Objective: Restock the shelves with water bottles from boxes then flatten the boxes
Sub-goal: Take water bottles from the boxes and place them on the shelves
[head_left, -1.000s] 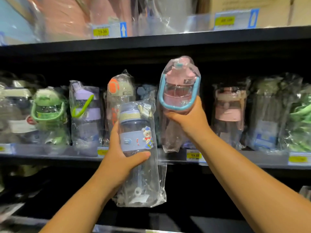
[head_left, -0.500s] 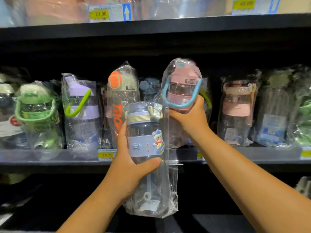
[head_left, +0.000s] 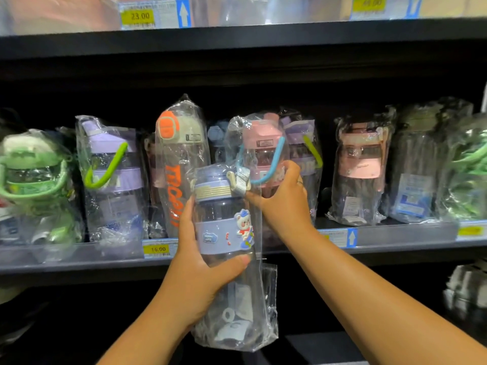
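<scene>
My left hand grips a clear bottle with a blue lid and a bear sticker, wrapped in plastic, held upright in front of the middle shelf. Behind it my right hand holds a bagged pink-lidded bottle with a light blue loop handle, its base down at the shelf between an orange-lettered bottle and a purple bottle.
The shelf row also holds a green bottle, a purple bottle with a green handle, another pink bottle and dark bagged ones at the right. Price tags line the shelf edge. An upper shelf overhangs.
My right hand has lowered the pink bottle from above the row down into the gap on the shelf. My left hand with the bear bottle has stayed in front of the shelf.
</scene>
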